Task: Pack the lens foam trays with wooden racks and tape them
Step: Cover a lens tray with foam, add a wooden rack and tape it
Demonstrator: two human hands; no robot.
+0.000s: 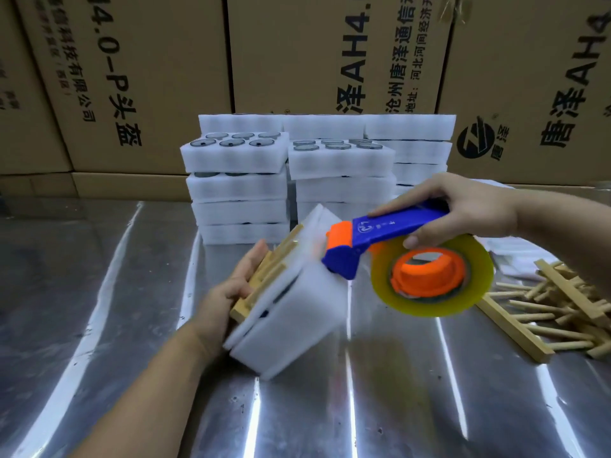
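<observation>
A white foam tray bundle stands tilted on the metal table, with a wooden rack pressed flat against its left face. My left hand grips the rack and bundle from the left. My right hand holds a blue and orange tape dispenser by its handle, the dispenser's head touching the bundle's upper right edge. Its roll of clear yellowish tape hangs to the right of the bundle.
Stacks of foam trays with round lenses in their pockets stand behind the bundle. Loose wooden racks lie piled at the right. Large printed cardboard boxes wall off the back.
</observation>
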